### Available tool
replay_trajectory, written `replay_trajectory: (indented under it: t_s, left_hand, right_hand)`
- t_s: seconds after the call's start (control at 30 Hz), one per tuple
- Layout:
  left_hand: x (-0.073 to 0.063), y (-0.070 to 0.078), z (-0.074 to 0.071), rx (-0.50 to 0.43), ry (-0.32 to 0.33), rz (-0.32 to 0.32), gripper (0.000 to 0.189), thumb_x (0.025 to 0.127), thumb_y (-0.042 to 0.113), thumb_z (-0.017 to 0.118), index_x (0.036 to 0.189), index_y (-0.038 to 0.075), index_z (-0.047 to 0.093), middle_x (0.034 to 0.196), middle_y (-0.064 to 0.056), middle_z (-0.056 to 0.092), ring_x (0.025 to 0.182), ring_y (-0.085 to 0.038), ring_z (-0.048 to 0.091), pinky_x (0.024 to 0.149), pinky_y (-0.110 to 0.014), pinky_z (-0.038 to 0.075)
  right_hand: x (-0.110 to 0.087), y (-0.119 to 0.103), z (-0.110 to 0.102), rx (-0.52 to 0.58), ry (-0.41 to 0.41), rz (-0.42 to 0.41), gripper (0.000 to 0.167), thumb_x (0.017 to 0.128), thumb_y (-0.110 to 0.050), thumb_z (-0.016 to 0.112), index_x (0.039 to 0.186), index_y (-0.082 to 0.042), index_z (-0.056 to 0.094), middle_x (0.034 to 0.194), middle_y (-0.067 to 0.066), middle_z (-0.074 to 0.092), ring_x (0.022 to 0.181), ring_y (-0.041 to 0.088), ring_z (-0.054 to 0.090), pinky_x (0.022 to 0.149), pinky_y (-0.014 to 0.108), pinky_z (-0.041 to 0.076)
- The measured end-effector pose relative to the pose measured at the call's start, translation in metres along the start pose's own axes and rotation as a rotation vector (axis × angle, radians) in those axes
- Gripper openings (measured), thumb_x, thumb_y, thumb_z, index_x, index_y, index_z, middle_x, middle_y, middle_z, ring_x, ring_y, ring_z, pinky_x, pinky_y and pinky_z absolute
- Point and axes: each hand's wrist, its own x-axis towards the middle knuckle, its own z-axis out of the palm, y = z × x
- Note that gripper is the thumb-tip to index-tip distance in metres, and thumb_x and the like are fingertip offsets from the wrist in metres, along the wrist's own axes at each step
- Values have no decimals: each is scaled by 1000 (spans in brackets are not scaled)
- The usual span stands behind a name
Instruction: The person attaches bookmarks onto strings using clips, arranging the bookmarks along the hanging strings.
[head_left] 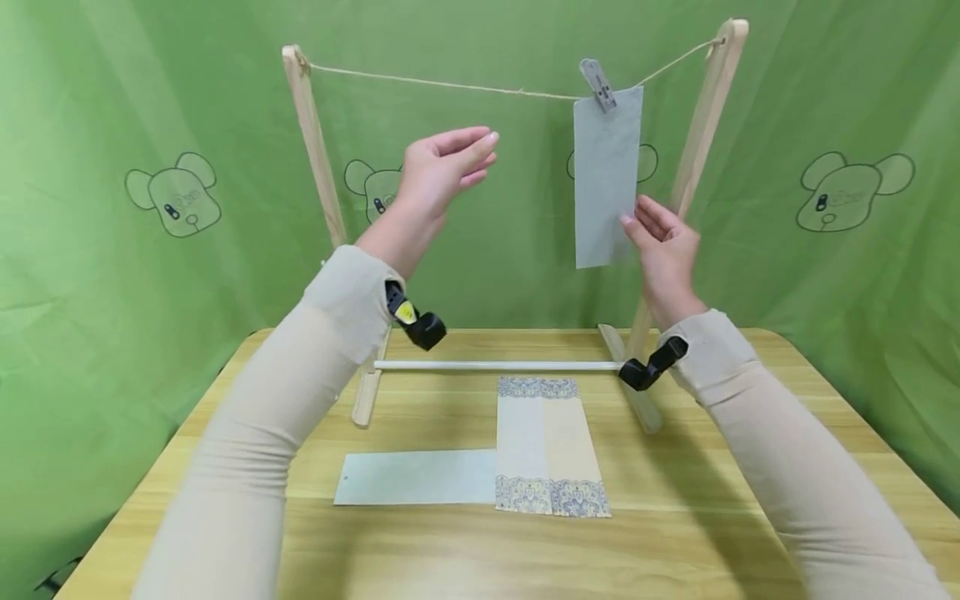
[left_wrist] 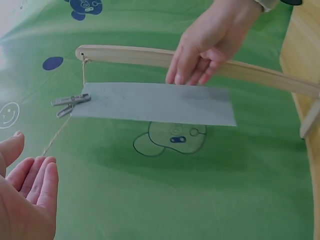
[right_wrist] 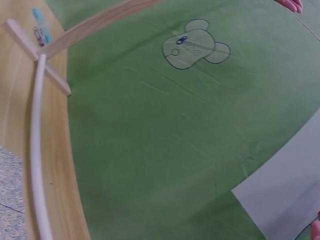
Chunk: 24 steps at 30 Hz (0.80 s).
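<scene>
A pale blue-grey paper strip (head_left: pixel 606 183) hangs upright from a twine line (head_left: pixel 442 83), with a grey clothespin (head_left: pixel 598 86) on its top edge. My right hand (head_left: pixel 670 250) is at the strip's right edge, its thumb tip overlapping the paper in the head view. A gap shows between thumb and index finger; whether other fingertips lie behind the strip is hidden. My left hand (head_left: pixel 453 162) is raised below the line, left of the strip, and holds nothing. In the left wrist view, its fingers (left_wrist: pixel 42 182) extend with the thumb apart.
Two wooden posts (head_left: pixel 708 117) carry the line, joined low down by a white rod (head_left: pixel 495 366). On the wooden table (head_left: pixel 420 558) lie another pale strip (head_left: pixel 416 477) and two lace-patterned strips (head_left: pixel 543 442) side by side. A green curtain (head_left: pixel 495 292) hangs behind.
</scene>
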Motion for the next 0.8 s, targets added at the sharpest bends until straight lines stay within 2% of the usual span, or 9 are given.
replay_trajectory:
  t_s: [0.23,0.4,0.6,0.8]
  left_hand:
    - [-15,-16,-34,1,15,41,29,83,6,71,111,4,67,112,-10,66,101,-20,64,85,-23,54]
    - [-25,-30,-61,35,25,33,33,85,7,69,117,3,63,116,-11,64,105,-22,62,92,-26,51]
    - [-49,-54,-87,100,35,22,37,84,9,69,119,3,60,114,-10,65,100,-18,63,91,-25,51]
    - [-70,-75,-108,133,64,2,40,83,12,72,120,3,60,111,-6,67,100,-17,64,92,-27,51]
  right_hand:
    - [-9,9,-5,3,10,-20,50,85,-4,68,132,-8,52,139,8,50,125,13,48,96,13,44]
    - [-19,15,-12,-28,11,-17,50,84,-8,70,131,-10,53,139,7,50,128,16,46,97,13,43]
    - [-35,25,-23,-104,-39,7,51,83,-15,72,131,-11,54,137,7,52,126,17,48,95,13,44]
    - [-52,38,-32,-221,-105,58,54,85,-20,71,134,-10,51,137,4,52,121,12,52,94,12,44]
